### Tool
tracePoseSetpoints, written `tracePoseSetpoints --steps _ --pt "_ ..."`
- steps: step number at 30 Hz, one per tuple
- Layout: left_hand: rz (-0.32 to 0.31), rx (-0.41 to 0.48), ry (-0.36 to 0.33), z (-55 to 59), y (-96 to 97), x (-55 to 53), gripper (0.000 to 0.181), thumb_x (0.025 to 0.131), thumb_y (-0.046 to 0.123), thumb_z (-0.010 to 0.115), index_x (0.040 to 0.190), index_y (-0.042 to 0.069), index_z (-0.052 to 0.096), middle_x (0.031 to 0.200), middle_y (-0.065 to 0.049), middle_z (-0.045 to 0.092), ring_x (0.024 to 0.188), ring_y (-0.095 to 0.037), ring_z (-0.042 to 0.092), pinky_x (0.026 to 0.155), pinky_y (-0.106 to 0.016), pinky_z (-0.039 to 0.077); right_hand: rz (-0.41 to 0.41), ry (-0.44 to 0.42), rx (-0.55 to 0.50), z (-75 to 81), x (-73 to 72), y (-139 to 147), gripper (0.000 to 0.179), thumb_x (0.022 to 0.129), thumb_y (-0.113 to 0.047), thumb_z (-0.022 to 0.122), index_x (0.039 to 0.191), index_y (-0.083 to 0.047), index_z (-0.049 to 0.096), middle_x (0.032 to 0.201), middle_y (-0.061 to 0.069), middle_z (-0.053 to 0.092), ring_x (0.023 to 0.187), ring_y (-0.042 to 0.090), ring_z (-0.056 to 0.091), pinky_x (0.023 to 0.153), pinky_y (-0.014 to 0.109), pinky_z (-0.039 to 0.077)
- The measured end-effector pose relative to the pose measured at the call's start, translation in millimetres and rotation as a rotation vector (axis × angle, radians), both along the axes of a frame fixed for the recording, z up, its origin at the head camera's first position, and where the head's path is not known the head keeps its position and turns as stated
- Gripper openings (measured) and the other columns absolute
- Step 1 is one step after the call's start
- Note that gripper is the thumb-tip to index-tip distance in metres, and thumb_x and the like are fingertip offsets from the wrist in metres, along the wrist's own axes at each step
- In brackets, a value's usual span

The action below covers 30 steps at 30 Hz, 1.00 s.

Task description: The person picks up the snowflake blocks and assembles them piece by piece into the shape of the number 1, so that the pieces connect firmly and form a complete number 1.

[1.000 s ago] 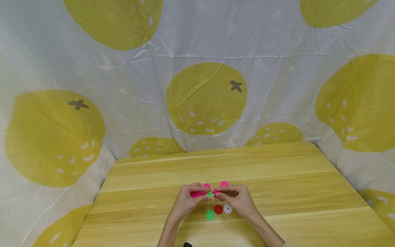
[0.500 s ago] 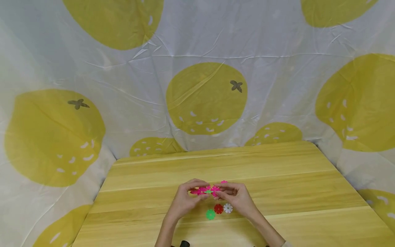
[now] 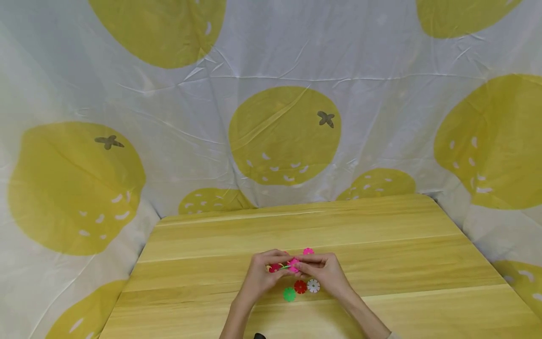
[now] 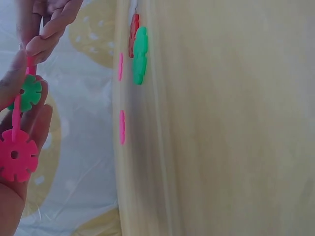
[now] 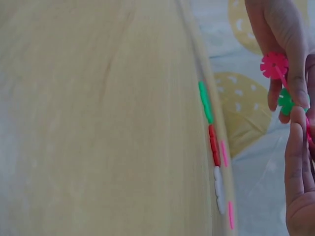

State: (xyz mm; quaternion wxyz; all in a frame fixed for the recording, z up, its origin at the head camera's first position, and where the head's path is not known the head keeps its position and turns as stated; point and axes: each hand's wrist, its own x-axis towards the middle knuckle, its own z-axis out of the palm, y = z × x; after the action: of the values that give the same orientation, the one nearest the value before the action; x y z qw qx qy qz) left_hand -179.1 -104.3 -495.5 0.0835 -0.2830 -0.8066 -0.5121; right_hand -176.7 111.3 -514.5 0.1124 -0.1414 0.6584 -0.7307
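Note:
My left hand (image 3: 260,274) holds a short chain of notched plastic snowflake discs. In the left wrist view the chain shows a flat pink disc (image 4: 27,158), a pink disc seen edge-on (image 4: 16,117) and a green disc (image 4: 33,90), slotted together. The left thumb and fingers pinch it near the green disc. My right hand (image 3: 331,275) pinches another pink disc (image 3: 293,265), which meets the green one's edge; fingers partly hide how far its slot is pushed in. Both hands' fingertips nearly touch, raised above the table.
On the wooden table (image 3: 402,254) lie a green disc (image 3: 289,294), a red disc (image 3: 300,286) and a white disc (image 3: 313,286) in a row. Beyond the hands lies a pink disc (image 3: 308,251); another pink disc (image 4: 122,127) shows edge-on in the left wrist view. A lemon-print cloth (image 3: 372,122) hangs behind.
The hands have come closer together. The chain has been turned, so the green disc now appears edge-on, and the right hand's pink disc has moved left against it.

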Motion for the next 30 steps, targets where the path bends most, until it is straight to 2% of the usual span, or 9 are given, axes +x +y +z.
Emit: tracePoseSetpoints --steps 2,6,11,14,18,23,26,30 --pt "0.0 -0.001 -0.003 -1.6 0.2 -0.3 0.026 0.081 0.006 0.086 0.106 0.002 0.081 0.102 -0.01 0.08 0.094 -0.027 0.075 0.079 -0.037 0.064 -0.004 -0.012 0.007 -0.6 -0.4 0 0.037 0.098 -0.011 0.071 0.124 0.014 0.067 0.11 0.035 0.072 0.084 0.015 0.079 0.078 0.033 0.064" --pt "0.017 0.002 -0.054 -2.3 1.5 0.7 0.027 0.081 0.006 0.086 0.108 0.003 0.081 0.101 -0.008 0.079 0.093 -0.023 0.074 0.078 -0.031 0.063 -0.014 -0.042 0.018 -1.7 -1.5 0 0.037 0.098 -0.012 0.072 0.124 0.013 0.067 0.11 0.031 0.074 0.084 0.014 0.078 0.079 0.034 0.064" --pt "0.027 0.017 -0.141 -1.3 2.1 1.8 0.027 0.082 0.007 0.086 0.109 0.005 0.081 0.102 -0.006 0.079 0.094 -0.016 0.072 0.079 -0.023 0.062 0.004 -0.092 0.03 0.1 -2.8 3 0.039 0.098 -0.015 0.072 0.126 0.011 0.067 0.111 0.023 0.076 0.088 0.015 0.077 0.083 0.034 0.064" --pt "0.039 0.027 -0.183 -0.9 0.8 1.7 0.026 0.083 0.008 0.086 0.109 0.004 0.081 0.101 -0.006 0.079 0.093 -0.013 0.071 0.078 -0.021 0.061 0.021 -0.089 0.064 0.8 -5.1 10 0.041 0.099 -0.018 0.072 0.128 0.01 0.066 0.115 0.022 0.076 0.095 0.02 0.077 0.088 0.035 0.063" --pt "0.06 0.023 -0.209 -1.3 -1.8 0.6 0.026 0.084 0.009 0.085 0.109 0.004 0.081 0.102 -0.006 0.078 0.095 -0.013 0.071 0.079 -0.018 0.06 0.048 -0.058 0.131 -0.5 -10.5 27 0.043 0.098 -0.018 0.073 0.13 0.01 0.065 0.127 0.028 0.07 0.109 0.029 0.075 0.094 0.034 0.061" --pt "0.077 0.015 -0.235 -1.7 -4.0 -0.4 0.027 0.085 0.009 0.085 0.111 0.005 0.08 0.105 -0.004 0.078 0.1 -0.016 0.072 0.084 -0.018 0.058 0.152 -0.03 0.201 -5.3 -17.8 48 0.043 0.096 -0.012 0.074 0.132 0.009 0.064 0.129 0.031 0.068 0.116 0.039 0.07 0.094 0.027 0.06" --pt "0.082 0.009 -0.242 -1.9 -5.0 -0.5 0.028 0.086 0.012 0.085 0.113 0.006 0.08 0.106 -0.003 0.078 0.101 -0.016 0.071 0.086 -0.018 0.058 0.222 -0.006 0.254 -8.6 -20.3 55 0.04 0.094 -0.009 0.076 0.129 0.008 0.067 0.125 0.029 0.07 0.116 0.04 0.069 0.091 0.021 0.058" --pt "0.082 -0.003 -0.242 -2.6 -6.1 -1.0 0.028 0.086 0.014 0.085 0.113 0.007 0.08 0.106 -0.002 0.078 0.102 -0.017 0.071 0.087 -0.019 0.058 0.264 0.013 0.31 -10.7 -20.9 58 0.038 0.089 -0.008 0.08 0.124 0.005 0.071 0.123 0.026 0.072 0.113 0.038 0.069 0.089 0.02 0.057"
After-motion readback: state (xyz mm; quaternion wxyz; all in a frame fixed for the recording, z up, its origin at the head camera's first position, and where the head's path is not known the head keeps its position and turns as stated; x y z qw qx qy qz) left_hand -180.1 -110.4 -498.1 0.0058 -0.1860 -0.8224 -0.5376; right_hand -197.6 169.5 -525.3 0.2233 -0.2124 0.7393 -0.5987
